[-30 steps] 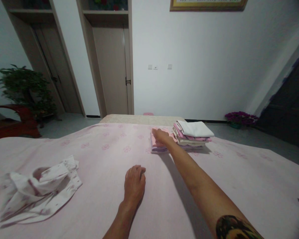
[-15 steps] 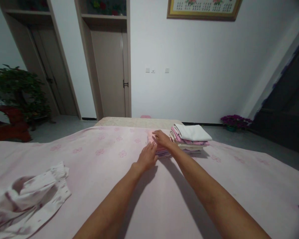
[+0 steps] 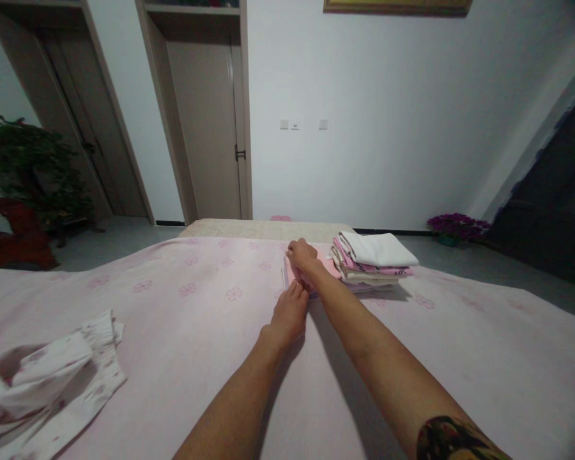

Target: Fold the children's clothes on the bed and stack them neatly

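A folded pink garment [image 3: 326, 263] lies on top of a low pile, with whitish and lilac layers showing at its left and near edges. My right hand [image 3: 301, 254] reaches over it, fingers curled down at its far left corner. At the near left edge, my left hand [image 3: 290, 312] has its fingers drawn together against the cloth. The fingertips are partly hidden. Against the pile's right side stands a taller stack of folded clothes, topped by a white folded garment [image 3: 381, 248] over pink and cream ones.
A crumpled white garment with dark spots [image 3: 52, 383] lies at the left on the pale pink flowered bedspread [image 3: 211, 332]. Beyond the far edge is a beige surface [image 3: 263, 228]. Further back are a wall, doors [image 3: 206, 128], a green plant [image 3: 26, 166] and purple flowers [image 3: 457, 225].
My right hand has shifted slightly left and its fingers have curled at the pink garment's corner. My left hand has moved slightly right and nearer me, along the near edge. The view has tilted down.
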The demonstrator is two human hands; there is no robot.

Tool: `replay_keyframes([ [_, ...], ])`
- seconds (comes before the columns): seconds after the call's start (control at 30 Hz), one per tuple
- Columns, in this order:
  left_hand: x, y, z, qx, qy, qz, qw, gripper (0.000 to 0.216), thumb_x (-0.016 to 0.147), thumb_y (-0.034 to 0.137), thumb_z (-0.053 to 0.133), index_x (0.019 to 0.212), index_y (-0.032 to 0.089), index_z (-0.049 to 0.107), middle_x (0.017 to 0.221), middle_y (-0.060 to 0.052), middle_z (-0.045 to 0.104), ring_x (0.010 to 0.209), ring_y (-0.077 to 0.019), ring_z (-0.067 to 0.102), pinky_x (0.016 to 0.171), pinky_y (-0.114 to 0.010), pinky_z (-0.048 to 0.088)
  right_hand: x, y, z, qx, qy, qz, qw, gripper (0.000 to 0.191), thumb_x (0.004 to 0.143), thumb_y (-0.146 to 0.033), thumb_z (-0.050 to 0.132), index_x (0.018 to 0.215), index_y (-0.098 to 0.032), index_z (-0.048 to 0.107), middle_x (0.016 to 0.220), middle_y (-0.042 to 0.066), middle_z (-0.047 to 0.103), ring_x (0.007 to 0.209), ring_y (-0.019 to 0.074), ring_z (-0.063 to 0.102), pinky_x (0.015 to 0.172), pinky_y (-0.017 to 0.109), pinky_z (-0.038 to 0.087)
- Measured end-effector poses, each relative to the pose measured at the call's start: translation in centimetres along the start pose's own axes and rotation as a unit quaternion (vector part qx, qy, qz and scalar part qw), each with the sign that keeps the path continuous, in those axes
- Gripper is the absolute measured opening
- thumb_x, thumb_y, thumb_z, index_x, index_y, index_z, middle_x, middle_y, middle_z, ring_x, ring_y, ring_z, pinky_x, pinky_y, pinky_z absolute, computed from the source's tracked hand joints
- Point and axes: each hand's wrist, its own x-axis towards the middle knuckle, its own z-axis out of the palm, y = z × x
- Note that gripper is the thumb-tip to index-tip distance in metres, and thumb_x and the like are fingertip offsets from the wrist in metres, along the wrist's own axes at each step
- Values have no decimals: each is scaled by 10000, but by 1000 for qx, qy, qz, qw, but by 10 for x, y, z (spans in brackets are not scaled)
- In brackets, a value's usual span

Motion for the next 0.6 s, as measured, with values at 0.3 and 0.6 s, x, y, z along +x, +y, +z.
replay_keyframes([
  [0.3, -3, -2, 3, -49, -1, -4, 999, 747, 722, 1, 490, 1456, 135, 470, 1596, -109, 387, 1534, -267, 206, 1265, -435, 248, 20, -1, -3, 17, 21, 53, 998, 386, 1009, -304, 341, 1250, -222, 630, 1229, 130, 683, 1112, 258, 648, 865, 348, 482],
  [0.6, -2, -10, 10, -73, -15, -22, 997, 841, 688, -33, 478, 1514, 105, 402, 1624, -119, 331, 1542, -244, 178, 1268, -413, 236, 6, 11, -4, 31, 9, 7, 999, 448, 1035, -319, 264, 1387, -215, 522, 1314, 107, 650, 1160, 214, 609, 923, 305, 454],
])
